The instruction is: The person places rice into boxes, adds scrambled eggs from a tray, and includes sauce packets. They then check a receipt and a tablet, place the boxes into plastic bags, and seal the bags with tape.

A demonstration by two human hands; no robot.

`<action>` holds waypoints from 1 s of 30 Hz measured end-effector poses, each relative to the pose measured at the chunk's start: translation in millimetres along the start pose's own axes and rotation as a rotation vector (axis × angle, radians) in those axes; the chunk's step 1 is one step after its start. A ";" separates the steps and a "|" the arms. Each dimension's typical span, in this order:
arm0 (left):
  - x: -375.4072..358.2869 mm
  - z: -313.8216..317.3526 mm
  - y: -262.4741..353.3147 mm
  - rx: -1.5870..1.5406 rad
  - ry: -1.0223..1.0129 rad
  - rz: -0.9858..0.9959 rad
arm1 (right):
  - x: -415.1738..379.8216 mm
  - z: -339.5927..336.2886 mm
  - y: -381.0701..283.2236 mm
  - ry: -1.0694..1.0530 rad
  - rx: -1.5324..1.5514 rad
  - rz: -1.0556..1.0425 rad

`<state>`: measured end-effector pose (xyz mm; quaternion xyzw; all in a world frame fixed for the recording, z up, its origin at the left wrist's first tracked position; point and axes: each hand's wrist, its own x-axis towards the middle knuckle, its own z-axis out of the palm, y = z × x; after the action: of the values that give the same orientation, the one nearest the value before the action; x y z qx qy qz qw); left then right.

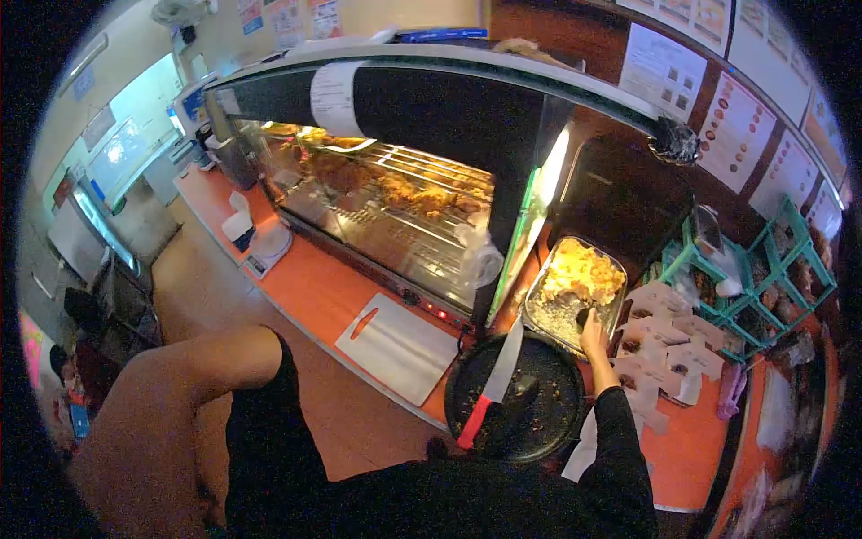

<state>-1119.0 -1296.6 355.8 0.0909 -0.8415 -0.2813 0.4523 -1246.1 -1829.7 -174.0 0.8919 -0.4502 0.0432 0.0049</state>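
From the head view we saw our right hand stretched out to the metal tray of yellow fried food, which sat on the orange counter just right of the glass warming cabinet. The fingers were curled around something dark at the tray's near edge, a scoop or tongs handle perhaps; we could not tell which, nor how tightly they closed. The tray lay far of the round black pan, and across that pan rested a red-handled knife, blade pointing away from us. Our left hand was not in view; only the bare left arm showed, bent low at the near left. A white cutting board lay left of the pan, and paper food boxes were spread to the right, just beside the tray. We judged a good scoop here called for a low wrist, working from the loose crumbs at the near end, keeping the sleeve clear of the knife and the pan rim
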 end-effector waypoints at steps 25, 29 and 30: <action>-174.2 -15.7 -211.3 0.090 1.112 -0.388 | -2.4 -6.6 -91.1 -0.043 0.232 -0.391; -181.8 2.0 -215.7 0.098 1.154 -0.472 | -19.5 -70.9 -99.1 -0.251 0.280 -0.414; -186.7 6.5 -218.2 0.095 1.159 -0.506 | -20.2 -67.9 -98.8 -0.253 0.278 -0.415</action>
<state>-1039.2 -1398.1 99.2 0.4447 -0.4238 -0.2470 0.7494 -1183.5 -1751.4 -105.0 0.9555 -0.2445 -0.0090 -0.1651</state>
